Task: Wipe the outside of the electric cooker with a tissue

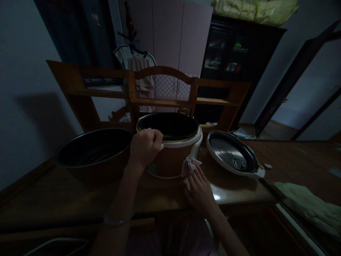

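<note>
A rice cooker (170,160) with a brown body and a pale rim stands uncovered on the desk, its inside dark. My left hand (146,146) is closed over the near-left part of its rim. A crumpled white tissue (190,163) is under the fingers of my right hand (198,188), pressed against the cooker's lower right side. To the left sits a wide dark inner pot (93,169), apart from my hands. The cooker's lid (229,153) lies on the right with its metal inner face up.
The wooden desk (160,197) has a shelf rack (162,101) along its back. A small white piece (268,166) rests right of the lid. Pale green cloth (306,202) lies at the lower right. A wall (29,117) bounds the left side.
</note>
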`<state>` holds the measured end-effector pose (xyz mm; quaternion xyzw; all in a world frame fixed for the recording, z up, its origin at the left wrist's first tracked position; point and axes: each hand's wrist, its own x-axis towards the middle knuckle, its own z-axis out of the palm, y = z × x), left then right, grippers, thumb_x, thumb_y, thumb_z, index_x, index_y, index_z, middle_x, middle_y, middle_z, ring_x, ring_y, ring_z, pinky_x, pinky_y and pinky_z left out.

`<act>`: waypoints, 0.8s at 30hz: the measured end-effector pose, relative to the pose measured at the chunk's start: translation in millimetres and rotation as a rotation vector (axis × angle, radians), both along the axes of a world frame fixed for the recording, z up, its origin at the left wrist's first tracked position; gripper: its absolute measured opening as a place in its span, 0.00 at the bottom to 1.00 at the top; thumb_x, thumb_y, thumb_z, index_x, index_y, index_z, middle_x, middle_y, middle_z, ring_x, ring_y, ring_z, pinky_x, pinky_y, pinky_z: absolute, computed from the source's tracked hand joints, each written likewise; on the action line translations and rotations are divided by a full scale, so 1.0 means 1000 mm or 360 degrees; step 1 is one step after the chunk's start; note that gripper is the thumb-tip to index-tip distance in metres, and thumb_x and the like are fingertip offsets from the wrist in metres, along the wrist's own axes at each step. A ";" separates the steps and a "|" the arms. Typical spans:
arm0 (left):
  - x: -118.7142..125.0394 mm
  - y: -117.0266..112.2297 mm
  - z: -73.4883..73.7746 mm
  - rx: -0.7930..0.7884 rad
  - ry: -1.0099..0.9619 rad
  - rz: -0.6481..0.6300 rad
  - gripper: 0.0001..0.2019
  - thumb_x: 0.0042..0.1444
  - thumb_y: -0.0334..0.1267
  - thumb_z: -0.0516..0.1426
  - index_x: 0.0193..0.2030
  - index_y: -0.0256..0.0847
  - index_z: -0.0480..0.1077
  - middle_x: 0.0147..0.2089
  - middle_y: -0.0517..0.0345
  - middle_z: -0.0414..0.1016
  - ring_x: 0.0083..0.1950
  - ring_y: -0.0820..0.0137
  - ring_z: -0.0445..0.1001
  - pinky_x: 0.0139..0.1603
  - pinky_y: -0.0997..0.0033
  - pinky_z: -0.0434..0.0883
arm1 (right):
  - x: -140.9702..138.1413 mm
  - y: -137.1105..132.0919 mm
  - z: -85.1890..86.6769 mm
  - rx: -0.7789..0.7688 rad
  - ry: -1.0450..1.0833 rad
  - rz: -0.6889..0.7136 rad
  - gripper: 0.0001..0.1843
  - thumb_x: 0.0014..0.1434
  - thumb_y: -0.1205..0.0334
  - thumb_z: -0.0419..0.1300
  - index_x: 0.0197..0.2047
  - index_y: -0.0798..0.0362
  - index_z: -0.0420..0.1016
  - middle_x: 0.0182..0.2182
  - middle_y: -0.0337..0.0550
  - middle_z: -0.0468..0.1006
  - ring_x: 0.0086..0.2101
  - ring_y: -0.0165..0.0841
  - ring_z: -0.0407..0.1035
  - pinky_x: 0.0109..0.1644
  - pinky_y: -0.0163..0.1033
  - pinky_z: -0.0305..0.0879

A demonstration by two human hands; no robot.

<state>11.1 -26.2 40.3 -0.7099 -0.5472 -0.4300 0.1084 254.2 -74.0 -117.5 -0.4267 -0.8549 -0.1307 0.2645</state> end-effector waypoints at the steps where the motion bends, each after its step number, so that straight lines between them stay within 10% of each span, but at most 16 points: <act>1: 0.000 0.000 0.000 0.0000 -0.0003 -0.0002 0.22 0.67 0.40 0.44 0.33 0.39 0.78 0.34 0.50 0.80 0.39 0.64 0.78 0.41 0.64 0.66 | 0.000 -0.001 -0.001 -0.0003 -0.0004 0.0006 0.45 0.63 0.66 0.55 0.77 0.62 0.38 0.75 0.55 0.45 0.73 0.47 0.40 0.74 0.60 0.53; 13: 0.000 0.001 0.000 -0.0013 0.0009 -0.0005 0.22 0.67 0.39 0.44 0.33 0.38 0.78 0.34 0.50 0.80 0.39 0.63 0.77 0.42 0.63 0.66 | 0.002 -0.016 -0.030 -0.0205 0.0099 0.0066 0.40 0.68 0.65 0.54 0.77 0.62 0.40 0.73 0.59 0.50 0.72 0.48 0.44 0.72 0.60 0.56; 24: -0.001 0.000 -0.001 0.0002 0.0000 -0.0013 0.22 0.67 0.40 0.44 0.33 0.39 0.78 0.35 0.50 0.80 0.40 0.63 0.78 0.42 0.64 0.66 | 0.002 -0.018 -0.001 -0.0628 0.1134 -0.0026 0.42 0.74 0.52 0.47 0.76 0.47 0.19 0.76 0.43 0.33 0.73 0.38 0.30 0.75 0.56 0.42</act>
